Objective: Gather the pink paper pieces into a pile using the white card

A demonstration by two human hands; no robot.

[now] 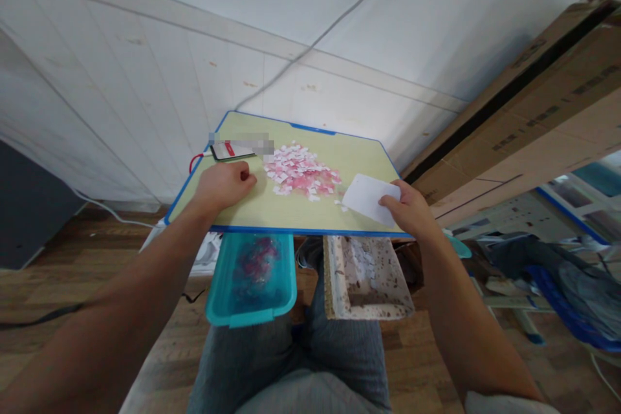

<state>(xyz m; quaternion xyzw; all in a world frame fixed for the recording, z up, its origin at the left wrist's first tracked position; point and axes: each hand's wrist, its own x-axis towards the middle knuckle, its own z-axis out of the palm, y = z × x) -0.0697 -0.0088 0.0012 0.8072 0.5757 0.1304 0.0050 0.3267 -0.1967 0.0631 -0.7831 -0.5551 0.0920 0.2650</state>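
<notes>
My right hand (408, 206) grips a white card (371, 198) between thumb and fingers near the right side of a pale yellow tabletop with a blue rim (262, 215). The card's left edge is close to a few loose white bits. Left of it, in the middle of the table, lies a loose pile of small white and pink pieces (301, 171). What these pieces are is too small to tell. My left hand (224, 182) is closed in a loose fist on the left part of the table, beside the pile. Nothing shows in it.
A phone (233, 149) with a red cable lies behind my left hand. Below the front edge are a teal plastic bin (250, 314) with pinkish contents and a speckled box (383, 307) holding white bits. Tall cardboard (524, 103) leans at the right; a white wall stands behind.
</notes>
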